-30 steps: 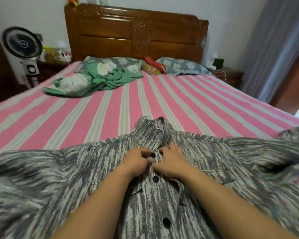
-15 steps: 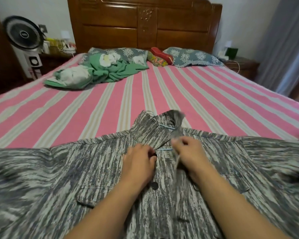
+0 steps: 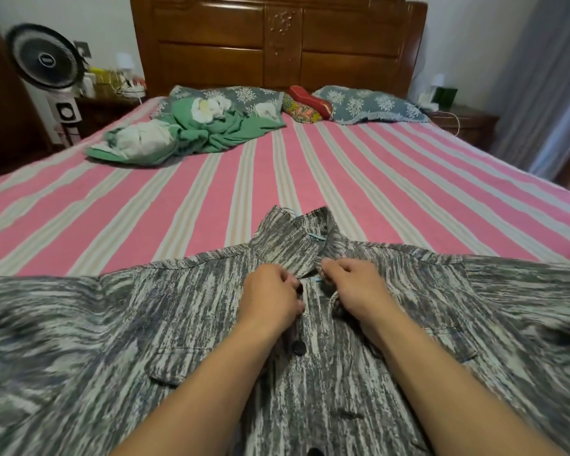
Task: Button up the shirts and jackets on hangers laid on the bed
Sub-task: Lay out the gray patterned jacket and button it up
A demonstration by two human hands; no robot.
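My left hand point(image 3: 270, 297) and right hand point(image 3: 352, 291) meet just below the collar of a grey-and-white streaked shirt point(image 3: 178, 324) spread flat across the near edge of the bed point(image 3: 310, 172). My left fingers are curled over the placket's edge beside a dark button point(image 3: 298, 290); my right fingers are curled too, pinching the opposite edge of the front. The cloth is a woven, brushed-looking fabric, its streaks running lengthwise down the body and across the sleeves, which stretch out toward the bed's left and right sides. The stand-up collar point(image 3: 297, 232) points toward the headboard, and a thin light-blue hanger point(image 3: 316, 237) shows inside the neck opening. A second round dark button point(image 3: 299, 348) sits fastened lower on the front, between my forearms, and flapped chest pockets lie on either side of it. The bed wears a sheet of broad pink, white and beige stripes. Toward the head of the bed lie a crumpled green-and-white floral blanket point(image 3: 191, 133), two blue patterned pillows point(image 3: 369, 105) and a small red cushion point(image 3: 310, 100), backed by a carved, polished wooden headboard point(image 3: 277, 37). A black-bladed standing fan point(image 3: 45, 60) is beyond the bed's far left corner.
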